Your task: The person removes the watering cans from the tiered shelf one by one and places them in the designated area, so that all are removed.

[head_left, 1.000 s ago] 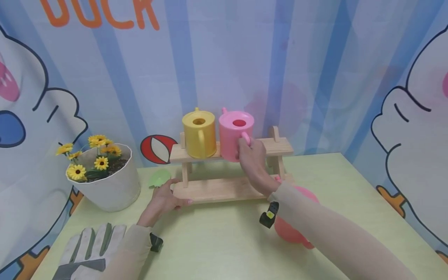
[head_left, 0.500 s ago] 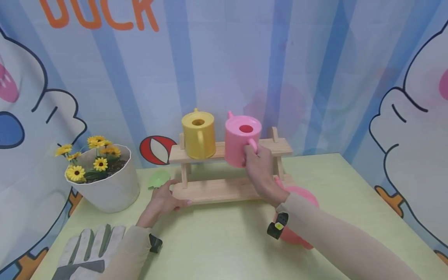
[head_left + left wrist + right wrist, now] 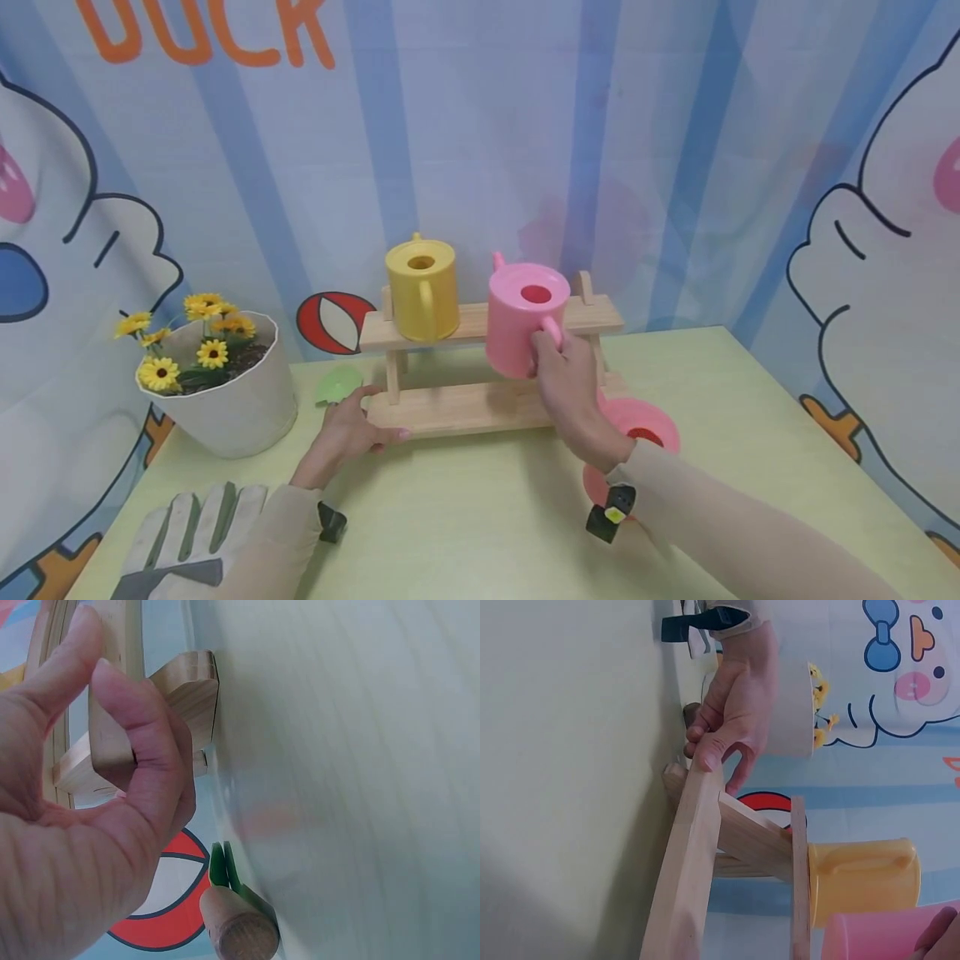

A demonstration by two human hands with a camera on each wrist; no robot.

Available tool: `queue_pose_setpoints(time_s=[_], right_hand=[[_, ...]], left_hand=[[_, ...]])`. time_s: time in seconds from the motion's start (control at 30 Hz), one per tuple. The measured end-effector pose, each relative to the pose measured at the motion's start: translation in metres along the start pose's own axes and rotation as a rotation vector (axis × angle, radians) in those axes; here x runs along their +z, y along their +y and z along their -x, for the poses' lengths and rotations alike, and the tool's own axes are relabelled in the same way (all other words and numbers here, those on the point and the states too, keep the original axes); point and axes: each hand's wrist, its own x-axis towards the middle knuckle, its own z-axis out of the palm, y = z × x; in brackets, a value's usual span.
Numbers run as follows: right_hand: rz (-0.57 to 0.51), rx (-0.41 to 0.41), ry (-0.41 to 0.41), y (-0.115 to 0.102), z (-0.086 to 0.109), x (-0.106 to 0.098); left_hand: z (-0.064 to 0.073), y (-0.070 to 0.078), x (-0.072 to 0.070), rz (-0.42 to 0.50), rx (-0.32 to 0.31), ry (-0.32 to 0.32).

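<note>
My right hand (image 3: 573,396) grips the handle of a pink watering can (image 3: 517,321), held in front of the upper shelf. On that shelf's left part stands a yellow watering can (image 3: 420,296), upright. Fingers and thumb of my left hand (image 3: 347,437) clasp the left end of the lower board of a two-tier wooden stand (image 3: 465,408); in the left wrist view the board's end (image 3: 112,742) sits between them. A coral-pink watering can (image 3: 637,412) stands on the table at the right, partly hidden by my right forearm.
A white pot (image 3: 232,412) of yellow flowers stands on the left. Nearer lies a grey-white work glove (image 3: 195,533). Beside the stand is a small green-headed tool (image 3: 339,383), its wooden handle (image 3: 244,930) showing in the left wrist view. A printed curtain (image 3: 487,125) hangs behind the table.
My right hand has drawn the pink watering can toward me and to the right, away from the yellow one. My left hand has stayed on the stand.
</note>
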Motion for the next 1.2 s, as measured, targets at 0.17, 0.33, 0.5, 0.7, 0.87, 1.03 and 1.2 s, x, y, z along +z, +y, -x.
queue_pose_setpoints(time_s=[0.17,0.33,0.5,0.7,0.87,1.03,1.2], right_hand=[[0.015,0.019,-0.002,0.004,0.009,-0.004],[0.037,0.031,-0.016,0.008,0.019,-0.008],[0.048,0.049,-0.015,0.011,0.029,-0.012],[0.087,0.051,-0.024,0.017,0.043,-0.015],[0.11,0.052,-0.033,0.023,0.055,-0.017],[0.116,0.11,-0.033,0.031,0.065,-0.018],[0.137,0.095,-0.02,0.043,0.074,-0.021]], left_hand=[[0.0,0.0,0.0,0.017,-0.001,-0.003],[0.0,-0.001,0.0,0.019,0.005,-0.003],[0.001,0.0,-0.001,0.015,0.015,-0.003],[0.001,0.0,-0.001,0.007,0.004,-0.005],[0.001,0.0,0.0,0.008,0.002,-0.003],[0.001,0.0,0.0,0.016,-0.001,0.0],[0.0,0.0,0.0,0.018,-0.008,-0.002]])
